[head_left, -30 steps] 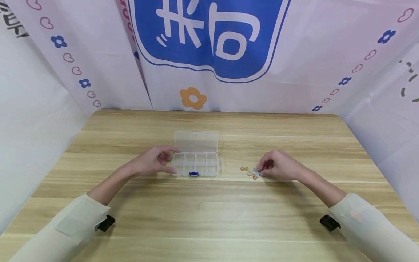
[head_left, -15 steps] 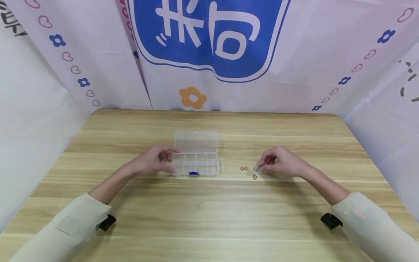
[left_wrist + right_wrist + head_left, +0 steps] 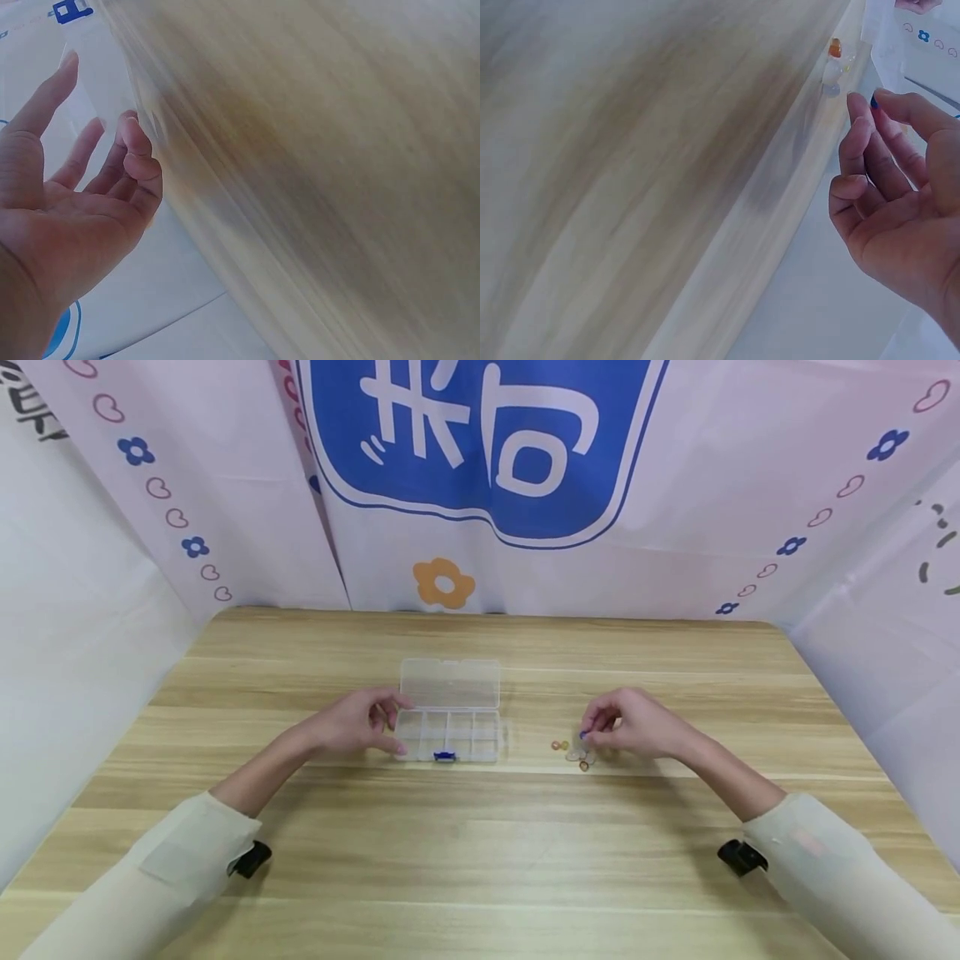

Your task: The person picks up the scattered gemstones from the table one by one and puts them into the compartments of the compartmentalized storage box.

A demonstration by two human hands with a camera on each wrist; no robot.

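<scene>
A clear plastic compartment box (image 3: 483,752) stands on the wooden table with its lid (image 3: 450,685) folded back and a blue latch (image 3: 444,757) at its front. At the box's left end, my left hand (image 3: 352,722) touches it with outstretched thumb and index finger, one near the front corner, the other by the hinge. My right hand (image 3: 637,722) pinches a small blue bead (image 3: 874,102) between thumb and fingertips. Just below it lie several small beads: an orange one (image 3: 583,766), a yellow one (image 3: 565,746) and clear ones (image 3: 573,757). The right fingers overlap part of this group.
The wooden table (image 3: 480,860) extends all round the box and beads. A white printed cloth (image 3: 660,568) hangs behind its far edge, with more cloth at both sides. Each sleeve has a black device (image 3: 250,858) at its cuff.
My right hand has lifted the blue bead from the right side of the group and moved slightly left and away with it. The left hand stays at the box.
</scene>
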